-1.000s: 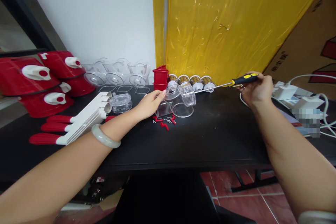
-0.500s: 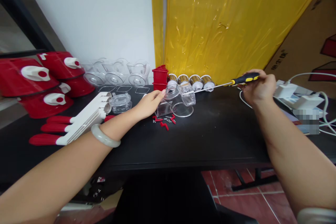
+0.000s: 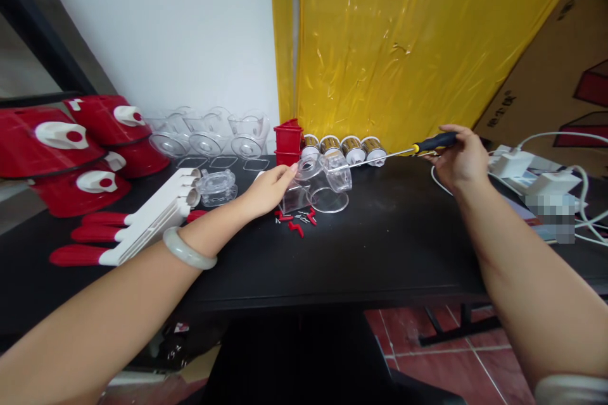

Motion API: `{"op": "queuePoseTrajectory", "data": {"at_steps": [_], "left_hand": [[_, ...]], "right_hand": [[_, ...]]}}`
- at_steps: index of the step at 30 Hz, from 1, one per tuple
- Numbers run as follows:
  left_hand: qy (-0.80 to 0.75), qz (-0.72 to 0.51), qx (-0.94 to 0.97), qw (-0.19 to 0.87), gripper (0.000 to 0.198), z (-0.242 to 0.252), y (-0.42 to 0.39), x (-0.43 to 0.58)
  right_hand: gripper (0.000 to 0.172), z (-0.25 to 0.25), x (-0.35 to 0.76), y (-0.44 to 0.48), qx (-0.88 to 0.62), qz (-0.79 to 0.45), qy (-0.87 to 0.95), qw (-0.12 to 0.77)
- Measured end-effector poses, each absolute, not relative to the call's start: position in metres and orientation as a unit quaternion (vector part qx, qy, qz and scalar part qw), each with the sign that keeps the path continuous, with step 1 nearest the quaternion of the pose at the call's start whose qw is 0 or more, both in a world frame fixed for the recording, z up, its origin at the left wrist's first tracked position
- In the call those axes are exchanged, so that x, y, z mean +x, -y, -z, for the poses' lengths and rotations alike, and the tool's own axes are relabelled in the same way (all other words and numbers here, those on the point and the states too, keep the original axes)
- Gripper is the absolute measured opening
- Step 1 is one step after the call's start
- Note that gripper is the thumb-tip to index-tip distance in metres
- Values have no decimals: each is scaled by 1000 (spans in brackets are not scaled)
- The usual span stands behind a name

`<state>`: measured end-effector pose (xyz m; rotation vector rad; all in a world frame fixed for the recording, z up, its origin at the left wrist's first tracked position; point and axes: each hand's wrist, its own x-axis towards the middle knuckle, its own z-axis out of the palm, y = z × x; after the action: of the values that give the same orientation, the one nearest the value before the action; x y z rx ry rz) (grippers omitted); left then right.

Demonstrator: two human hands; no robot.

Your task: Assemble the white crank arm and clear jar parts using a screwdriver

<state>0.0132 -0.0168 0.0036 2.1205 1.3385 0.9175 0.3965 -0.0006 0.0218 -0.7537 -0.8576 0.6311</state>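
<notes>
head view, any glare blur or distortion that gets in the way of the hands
Head view: glare streaks the yellow plastic sheet, away from the hands; a pixelated patch sits by the white chargers at right; wide-angle stretch swells both forearms near the lower corners; left hand on the clear housing and right hand gripping the screwdriver look sharp, evenly lit.
</notes>
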Motion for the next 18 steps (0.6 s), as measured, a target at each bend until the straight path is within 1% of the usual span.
{"op": "queuePoseTrajectory", "data": {"at_steps": [1, 2, 5, 9, 11, 13, 15, 16, 18], "left_hand": [[-489, -331, 774, 231, 57, -4, 17, 13], [-490, -327, 775, 227, 57, -5, 18, 13], [-497, -323, 776, 217, 55, -6, 19, 13], [-498, -326, 773, 220, 53, -6, 19, 13], [-499, -326, 772, 218, 53, -5, 18, 13], [-500, -326, 773, 215, 53, -5, 18, 12], [-499, -323, 775, 213, 53, -5, 19, 12], [-498, -322, 777, 211, 53, -5, 19, 12], [-495, -320, 781, 206, 53, -6, 19, 12]], "right_hand": [[15, -20, 397, -1, -358, -277, 401, 797], [15, -19, 398, -2, -365, -257, 402, 799], [30, -17, 397, -5, -375, -229, 404, 802], [40, -21, 394, -1, -351, -281, 386, 806], [37, -22, 393, 2, -340, -310, 385, 800], [26, -22, 393, 3, -339, -321, 386, 796], [15, -21, 392, 3, -345, -305, 385, 800], [14, -20, 392, 2, -351, -289, 387, 802], [26, -20, 391, 1, -365, -266, 391, 802]]}}
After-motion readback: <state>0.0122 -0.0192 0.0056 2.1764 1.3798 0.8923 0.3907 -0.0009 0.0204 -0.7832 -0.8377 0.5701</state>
